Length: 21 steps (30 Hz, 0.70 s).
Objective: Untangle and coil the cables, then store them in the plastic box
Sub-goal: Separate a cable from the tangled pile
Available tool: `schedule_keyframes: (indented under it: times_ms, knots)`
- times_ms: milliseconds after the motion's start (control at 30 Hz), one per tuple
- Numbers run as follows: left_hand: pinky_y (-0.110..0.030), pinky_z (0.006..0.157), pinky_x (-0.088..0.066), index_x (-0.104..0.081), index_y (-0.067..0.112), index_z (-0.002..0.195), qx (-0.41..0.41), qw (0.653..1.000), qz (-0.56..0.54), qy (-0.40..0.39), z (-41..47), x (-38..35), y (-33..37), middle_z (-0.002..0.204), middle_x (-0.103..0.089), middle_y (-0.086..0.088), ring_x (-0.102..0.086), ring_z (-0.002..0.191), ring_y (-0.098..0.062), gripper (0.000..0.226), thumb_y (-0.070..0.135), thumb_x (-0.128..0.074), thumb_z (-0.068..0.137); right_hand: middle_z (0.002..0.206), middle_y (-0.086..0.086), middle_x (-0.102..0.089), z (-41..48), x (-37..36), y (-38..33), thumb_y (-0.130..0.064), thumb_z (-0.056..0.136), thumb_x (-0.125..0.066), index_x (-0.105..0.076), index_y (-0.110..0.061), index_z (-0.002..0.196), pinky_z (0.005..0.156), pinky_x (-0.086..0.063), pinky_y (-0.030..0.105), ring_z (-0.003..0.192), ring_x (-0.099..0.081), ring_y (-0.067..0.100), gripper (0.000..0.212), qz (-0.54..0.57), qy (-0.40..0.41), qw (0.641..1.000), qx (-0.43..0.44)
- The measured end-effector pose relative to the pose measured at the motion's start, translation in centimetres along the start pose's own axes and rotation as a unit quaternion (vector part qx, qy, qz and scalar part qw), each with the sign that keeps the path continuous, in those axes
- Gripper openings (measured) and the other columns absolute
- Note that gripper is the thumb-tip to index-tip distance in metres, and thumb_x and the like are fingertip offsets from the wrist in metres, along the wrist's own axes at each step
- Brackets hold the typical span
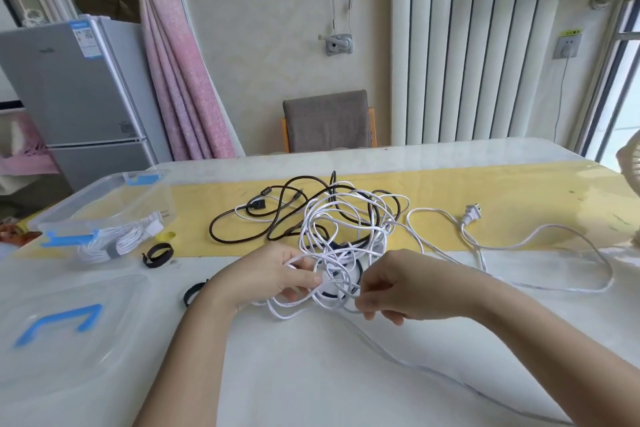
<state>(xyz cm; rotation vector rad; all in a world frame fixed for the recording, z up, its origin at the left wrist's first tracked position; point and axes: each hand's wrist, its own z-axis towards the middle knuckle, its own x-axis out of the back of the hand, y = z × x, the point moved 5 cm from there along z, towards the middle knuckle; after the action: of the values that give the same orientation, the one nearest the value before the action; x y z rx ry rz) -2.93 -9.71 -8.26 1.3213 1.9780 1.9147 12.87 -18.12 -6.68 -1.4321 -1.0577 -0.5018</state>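
White tangle between left hand and right hand, tail trailing right (toward plug). Left fingers gripping loops, right pinching strand.

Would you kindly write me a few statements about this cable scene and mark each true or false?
1. A coiled white cable lies in the plastic box. True.
2. The lid is closed on the box. False: it lies on the table, off the box.
3. Both the left hand and right hand hold strands of the white tangle. True.
4. The black cable is neatly coiled. False: it sprawls loose, partly under the tangle.
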Motion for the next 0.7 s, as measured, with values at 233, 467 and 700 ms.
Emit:
schedule_keyframes:
  times_ms: [233,467,700]
  knots:
    - [-0.020,0.079,-0.048,-0.064,0.011,0.084,-0.038,0.994,-0.097,-0.040,-1.2,-1.3,0.1,0.088,-0.072,-0.003,-0.063,0.084,-0.013,0.016,0.023,-0.070,0.076,0.062,0.004,-0.057,0.1,-1.9,-2.5,-0.038,0.098,-0.045,-0.065,-0.012,0.080,0.061,-0.039,0.031,0.058,-0.048,0.017,0.038,-0.055,0.181,0.981,0.045]
    - [-0.025,0.073,-0.053,-0.061,-0.008,0.092,-0.016,0.991,-0.130,0.033,-0.7,-0.1,-0.8,0.072,-0.069,-0.008,-0.067,0.072,-0.018,0.034,0.005,-0.082,0.068,0.071,0.010,-0.068,0.4,3.3,-1.4,-0.039,0.095,-0.050,-0.068,-0.008,0.077,0.063,-0.048,0.032,0.068,-0.060,0.026,0.040,-0.053,0.275,0.960,-0.009]
    - [-0.015,0.047,-0.037,-0.046,0.009,0.070,0.005,0.992,-0.097,0.084,-0.6,1.0,-1.5,0.087,-0.073,-0.021,-0.067,0.067,-0.011,0.027,-0.008,-0.055,0.090,0.093,-0.001,-0.070,3.6,3.4,1.5,0.002,0.088,-0.043,-0.070,-0.017,0.099,0.074,-0.051,0.027,0.084,-0.067,0.017,0.035,-0.066,0.187,0.980,-0.009]
